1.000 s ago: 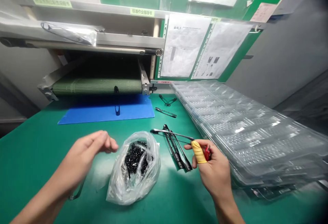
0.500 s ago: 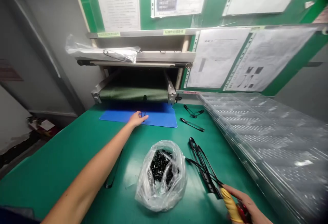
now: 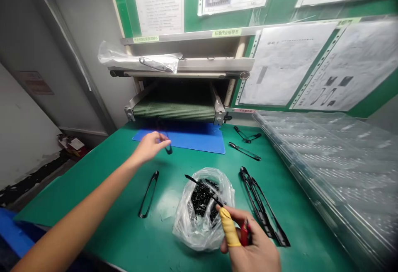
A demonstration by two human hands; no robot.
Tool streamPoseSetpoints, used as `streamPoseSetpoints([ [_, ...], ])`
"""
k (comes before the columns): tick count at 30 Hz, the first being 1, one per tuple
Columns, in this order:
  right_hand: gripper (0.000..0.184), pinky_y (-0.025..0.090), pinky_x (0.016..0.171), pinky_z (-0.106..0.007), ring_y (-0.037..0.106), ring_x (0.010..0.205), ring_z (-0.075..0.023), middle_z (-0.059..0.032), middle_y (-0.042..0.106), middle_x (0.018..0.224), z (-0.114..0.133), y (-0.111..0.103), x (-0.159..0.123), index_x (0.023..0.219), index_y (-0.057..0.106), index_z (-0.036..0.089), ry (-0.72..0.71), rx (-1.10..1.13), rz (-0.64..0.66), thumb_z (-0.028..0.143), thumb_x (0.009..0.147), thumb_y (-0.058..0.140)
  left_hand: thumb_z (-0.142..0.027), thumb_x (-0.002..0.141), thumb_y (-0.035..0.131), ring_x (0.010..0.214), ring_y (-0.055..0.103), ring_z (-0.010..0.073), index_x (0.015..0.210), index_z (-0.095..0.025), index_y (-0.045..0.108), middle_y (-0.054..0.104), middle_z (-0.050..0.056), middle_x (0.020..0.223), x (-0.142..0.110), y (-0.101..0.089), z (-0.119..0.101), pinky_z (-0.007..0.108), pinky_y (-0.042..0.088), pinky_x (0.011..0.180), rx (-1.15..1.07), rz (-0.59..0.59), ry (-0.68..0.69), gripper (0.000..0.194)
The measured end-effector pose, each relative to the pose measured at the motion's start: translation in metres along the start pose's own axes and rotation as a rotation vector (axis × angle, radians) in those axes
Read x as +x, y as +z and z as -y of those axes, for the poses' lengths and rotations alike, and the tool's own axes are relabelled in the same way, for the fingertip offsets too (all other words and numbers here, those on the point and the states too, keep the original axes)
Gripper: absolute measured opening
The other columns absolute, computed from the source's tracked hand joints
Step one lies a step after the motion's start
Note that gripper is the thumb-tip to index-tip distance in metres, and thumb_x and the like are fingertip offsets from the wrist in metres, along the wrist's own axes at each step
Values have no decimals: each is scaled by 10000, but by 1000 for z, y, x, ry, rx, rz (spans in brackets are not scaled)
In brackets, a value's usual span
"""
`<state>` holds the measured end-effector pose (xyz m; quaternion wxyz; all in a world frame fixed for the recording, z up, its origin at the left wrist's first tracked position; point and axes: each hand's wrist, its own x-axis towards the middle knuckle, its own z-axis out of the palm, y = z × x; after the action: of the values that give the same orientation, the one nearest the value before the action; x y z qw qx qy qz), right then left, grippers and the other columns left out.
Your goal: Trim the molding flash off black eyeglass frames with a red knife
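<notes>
My left hand (image 3: pixel 151 145), its fingers pinched, holds a narrow black looped plastic part (image 3: pixel 168 148) over the near edge of a blue sheet (image 3: pixel 199 141). My right hand (image 3: pixel 251 239) is closed on a thin black plastic strip (image 3: pixel 190 178), which reaches over an open clear bag (image 3: pixel 183 226) of small black pieces (image 3: pixel 203 197). Yellow wrapping (image 3: pixel 228 226) covers what looks like one finger of this hand. A red-handled tool (image 3: pixel 245 232) sits in its palm, mostly hidden. Another black looped part (image 3: pixel 149 195) lies left of the bag.
Several black looped parts (image 3: pixel 259 201) lie in a pile right of the bag, with others (image 3: pixel 245 151) farther back. Stacked clear trays (image 3: pixel 323 172) line the right side. A green conveyor belt (image 3: pixel 174 112) ends above the blue sheet on the green table (image 3: pixel 118 230).
My left hand has lifted the looped part off the blue sheet and drawn it back left. From beside the pile, my right hand has swung left over the bag. The view has shifted.
</notes>
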<state>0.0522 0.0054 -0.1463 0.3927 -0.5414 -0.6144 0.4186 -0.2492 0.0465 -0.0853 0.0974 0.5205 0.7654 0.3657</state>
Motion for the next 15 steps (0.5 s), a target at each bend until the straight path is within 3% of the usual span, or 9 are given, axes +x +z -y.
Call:
streamPoseSetpoints([
  [3, 292, 477, 460, -291, 569, 487, -188, -24, 591, 657, 14, 21, 2, 982, 658, 225, 33, 117, 219, 382, 758, 557, -469, 835, 586, 718, 601, 161, 786, -158, 638, 666, 63, 950, -55, -33, -2, 287, 483, 648, 9, -133, -6, 319],
  [5, 358, 443, 391, -270, 537, 465, -160, -56, 634, 822, 19, 31, 2, 1076, 625, 249, 37, 178, 364, 363, 739, 583, -434, 850, 580, 652, 605, 135, 861, -182, 637, 662, 43, 960, -86, -41, -4, 262, 505, 602, -14, -221, 22, 259],
  [7, 415, 357, 330, -219, 463, 399, -95, -70, 631, 929, 23, 35, 2, 1144, 571, 258, 92, 266, 459, 414, 761, 612, -294, 817, 655, 737, 656, 141, 897, -206, 676, 678, 29, 991, -111, -37, -6, 248, 541, 700, -3, -394, 217, 120],
  [9, 466, 256, 316, -175, 369, 333, -27, -55, 614, 891, 29, 33, 3, 1152, 534, 227, 167, 424, 544, 530, 803, 593, -127, 750, 704, 851, 683, 168, 916, -235, 726, 707, 23, 1000, -132, -22, -12, 246, 549, 794, -27, -514, 472, 199],
  [10, 514, 213, 318, -162, 334, 320, -6, -38, 600, 841, 33, 31, 3, 1152, 522, 208, 191, 520, 590, 589, 812, 574, -85, 728, 710, 875, 689, 180, 916, -246, 742, 722, 23, 980, -141, -11, -18, 243, 556, 801, -96, -531, 527, 250],
  [11, 558, 181, 322, -153, 308, 318, 7, -18, 584, 799, 38, 28, 4, 1166, 509, 197, 197, 616, 631, 628, 816, 558, -95, 727, 714, 860, 697, 185, 897, -252, 754, 733, 25, 957, -149, 2, -24, 234, 572, 768, -235, -515, 488, 235],
  [12, 580, 160, 328, -149, 285, 323, 16, -3, 571, 776, 42, 25, 4, 1190, 493, 194, 181, 704, 663, 638, 823, 553, -149, 732, 730, 818, 708, 183, 851, -252, 763, 742, 26, 920, -157, 15, -32, 221, 586, 719, -434, -499, 335, 161],
  [13, 578, 151, 335, -146, 266, 332, 22, 8, 563, 768, 47, 22, 5, 1211, 476, 198, 155, 773, 685, 623, 830, 564, -236, 710, 768, 768, 717, 186, 795, -244, 769, 751, 32, 874, -165, 28, -42, 209, 597, 663, -666, -458, 123, 86],
  [15, 506, 149, 347, -140, 235, 358, 17, 43, 524, 699, 53, 18, 7, 1169, 475, 196, 113, 841, 697, 561, 841, 605, -402, 588, 840, 685, 723, 191, 699, -231, 768, 760, 40, 802, -181, 53, -62, 181, 598, 579, -1080, -356, -341, 216],
])
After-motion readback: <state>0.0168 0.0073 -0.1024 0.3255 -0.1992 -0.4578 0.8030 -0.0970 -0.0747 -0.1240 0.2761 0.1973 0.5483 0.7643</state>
